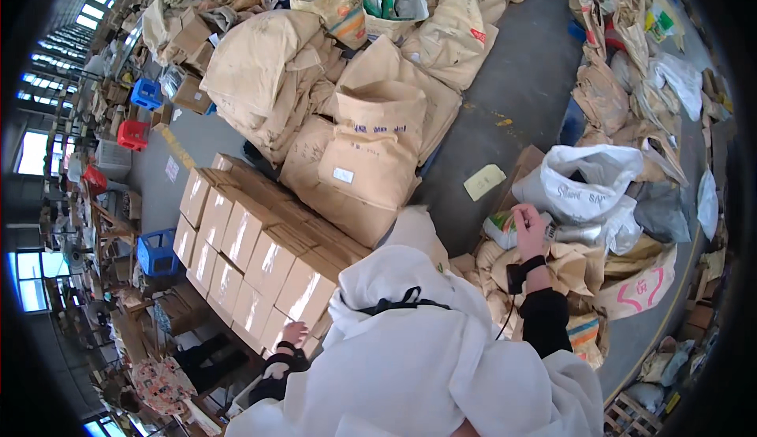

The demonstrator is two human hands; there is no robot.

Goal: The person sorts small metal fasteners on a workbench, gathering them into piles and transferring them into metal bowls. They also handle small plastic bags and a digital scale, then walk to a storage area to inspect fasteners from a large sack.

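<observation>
My left hand (295, 334) is low in the head view, beside a stack of brown cardboard boxes (265, 252) sealed with pale tape. Its fingers are loosely stretched and hold nothing I can see. My right hand (531, 230) is on the right, fingers curled in, over a green and white plastic bag (498, 229). Whether the fingers grip anything is hidden. Just beyond it stands an open white woven sack (582, 193) with its rim rolled down. Brown paper sacks (569, 267) lie crumpled under my right forearm.
Large filled brown paper sacks (367, 165) stand ahead, with a bulky folded pile (264, 74) behind. A yellowish card (484, 182) lies on the grey floor. Blue stool (158, 251) and red stool (133, 134) are at left. Another person (164, 384) is at the lower left.
</observation>
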